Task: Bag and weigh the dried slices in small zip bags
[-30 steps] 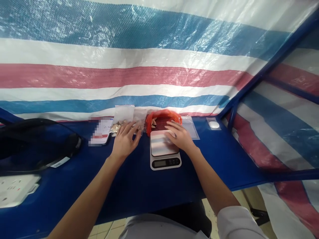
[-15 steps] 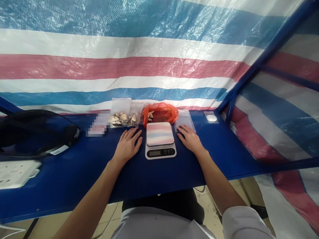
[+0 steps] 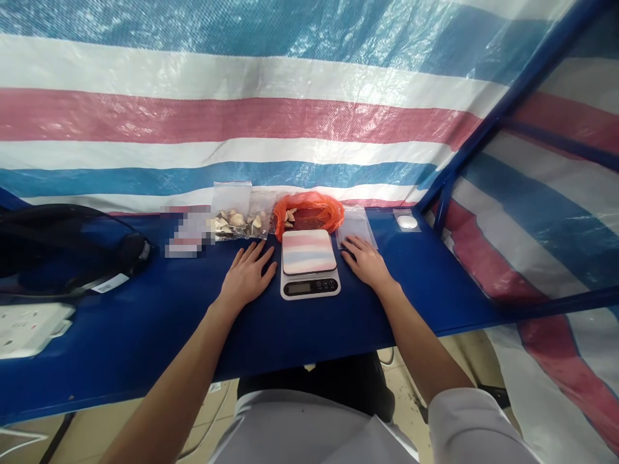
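Resting both hands flat, fingers spread, holding nothing: left hand [image 3: 247, 278] and right hand [image 3: 366, 262] flank scale [image 3: 309, 271], its plate bare. Likely pause before weighing; you need pieces from orange bag [image 3: 309, 213] behind scale.
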The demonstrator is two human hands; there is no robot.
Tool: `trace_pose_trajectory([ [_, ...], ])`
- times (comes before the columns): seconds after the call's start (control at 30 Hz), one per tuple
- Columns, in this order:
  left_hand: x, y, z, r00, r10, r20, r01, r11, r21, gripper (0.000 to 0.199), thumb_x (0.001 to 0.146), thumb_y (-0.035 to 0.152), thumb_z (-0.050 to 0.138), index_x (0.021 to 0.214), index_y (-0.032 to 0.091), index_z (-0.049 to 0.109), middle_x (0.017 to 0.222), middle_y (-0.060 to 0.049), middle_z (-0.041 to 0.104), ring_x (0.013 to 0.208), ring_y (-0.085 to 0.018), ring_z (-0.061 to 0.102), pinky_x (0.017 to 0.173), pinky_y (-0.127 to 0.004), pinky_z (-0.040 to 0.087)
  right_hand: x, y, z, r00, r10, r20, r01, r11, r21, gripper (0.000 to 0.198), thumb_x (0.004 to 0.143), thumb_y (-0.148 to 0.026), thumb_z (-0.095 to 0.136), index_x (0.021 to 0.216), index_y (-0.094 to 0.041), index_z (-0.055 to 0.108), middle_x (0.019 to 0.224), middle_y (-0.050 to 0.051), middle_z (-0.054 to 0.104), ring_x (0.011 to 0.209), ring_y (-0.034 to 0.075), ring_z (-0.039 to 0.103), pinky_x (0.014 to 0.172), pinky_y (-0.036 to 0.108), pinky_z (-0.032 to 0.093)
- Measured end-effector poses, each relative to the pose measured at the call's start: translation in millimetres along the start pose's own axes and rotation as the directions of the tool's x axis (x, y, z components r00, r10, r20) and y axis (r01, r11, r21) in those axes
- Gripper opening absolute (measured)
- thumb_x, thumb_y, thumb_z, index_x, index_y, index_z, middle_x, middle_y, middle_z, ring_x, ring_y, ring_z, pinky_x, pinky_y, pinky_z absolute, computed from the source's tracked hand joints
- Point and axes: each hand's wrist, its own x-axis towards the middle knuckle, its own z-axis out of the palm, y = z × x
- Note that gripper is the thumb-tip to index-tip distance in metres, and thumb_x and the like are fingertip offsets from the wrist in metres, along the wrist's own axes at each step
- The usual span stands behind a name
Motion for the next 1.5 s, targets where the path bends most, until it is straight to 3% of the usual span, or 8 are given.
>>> trace_pose_trajectory([
  [0.13,0,1,-1,1.0,-0.008,0.008,0.008,1.0,0.011,0.049,0.096,0.04,0.043,0.136,0.019,0.063,0.15,-0.015,0.053,0.141,-0.036,0.046,0.117,-0.058,0.035,0,-4,-5,1.0,0.009,0.005,-0.009,1.0,0.003,0.037,0.1,-0.033,0.049,0.131,-0.024,0.066,0.142,0.009,0.062,0.138,0.029,0.052,0.117,0.049,0.042],
  [0.3,0,1,-2,1.0,-0.005,0.017,0.004,1.0,0.019,0.049,0.096,0.041,0.043,0.135,0.019,0.064,0.15,-0.014,0.053,0.141,-0.035,0.047,0.118,-0.057,0.034,16,-5,-19,0.993,0.116,0.024,-0.116,0.993,0.018,0.037,0.099,-0.039,0.051,0.131,-0.028,0.066,0.145,0.006,0.059,0.134,0.027,0.056,0.11,0.043,0.05],
  [0.57,0,5,-6,0.998,-0.034,0.06,0.031,0.999,0.04,0.05,0.097,0.04,0.042,0.139,0.018,0.061,0.152,-0.013,0.05,0.144,-0.033,0.044,0.121,-0.052,0.032,50,11,-9,0.986,0.125,0.115,-0.121,0.992,-0.036,0.043,0.098,-0.039,0.053,0.137,-0.023,0.062,0.152,0.009,0.052,0.144,0.028,0.045,0.12,0.046,0.037],
  [0.67,0,6,-8,0.996,-0.043,0.076,0.039,0.998,0.046,0.051,0.098,0.04,0.042,0.14,0.017,0.06,0.153,-0.013,0.05,0.144,-0.032,0.043,0.122,-0.05,0.03,46,15,-1,0.992,0.107,0.063,-0.106,0.994,-0.022,0.04,0.098,-0.036,0.054,0.134,-0.022,0.064,0.149,0.009,0.056,0.142,0.028,0.047,0.12,0.046,0.037],
  [0.8,1,7,-9,0.996,-0.042,0.074,0.04,0.999,0.029,0.051,0.097,0.039,0.042,0.139,0.016,0.06,0.153,-0.013,0.05,0.144,-0.033,0.043,0.122,-0.05,0.03,42,16,0,0.995,0.1,-0.014,-0.1,0.995,0.007,0.032,0.097,-0.034,0.056,0.124,-0.024,0.071,0.139,0.007,0.064,0.132,0.026,0.058,0.113,0.043,0.046],
  [1.17,1,6,-7,0.998,-0.024,0.056,0.023,1.0,0.017,0.052,0.097,0.039,0.042,0.138,0.014,0.061,0.151,-0.015,0.051,0.143,-0.035,0.044,0.12,-0.053,0.031,39,10,-7,0.964,0.238,-0.119,-0.238,0.971,0.011,0.028,0.098,-0.034,0.052,0.111,-0.029,0.076,0.118,0.002,0.076,0.106,0.024,0.072,0.085,0.03,0.055],
  [1.33,3,3,-5,0.999,-0.035,0.01,0.035,0.999,-0.028,0.051,0.096,0.039,0.041,0.132,0.013,0.066,0.146,-0.016,0.057,0.139,-0.036,0.049,0.118,-0.053,0.035,34,10,-22,0.927,0.343,-0.153,-0.332,0.939,0.093,0.028,0.094,-0.038,0.056,0.106,-0.027,0.079,0.1,0.006,0.08,0.093,0.026,0.075,0.079,0.031,0.055],
  [1.5,5,2,-8,0.996,-0.061,-0.057,0.054,0.992,-0.118,0.047,0.096,0.04,0.043,0.12,0.014,0.073,0.132,-0.015,0.068,0.127,-0.033,0.061,0.113,-0.049,0.044,24,13,-49,0.932,0.339,-0.127,-0.29,0.909,0.301,0.028,0.09,-0.042,0.059,0.098,-0.026,0.08,0.095,0.005,0.081,0.089,0.026,0.076,0.086,0.035,0.056],
])
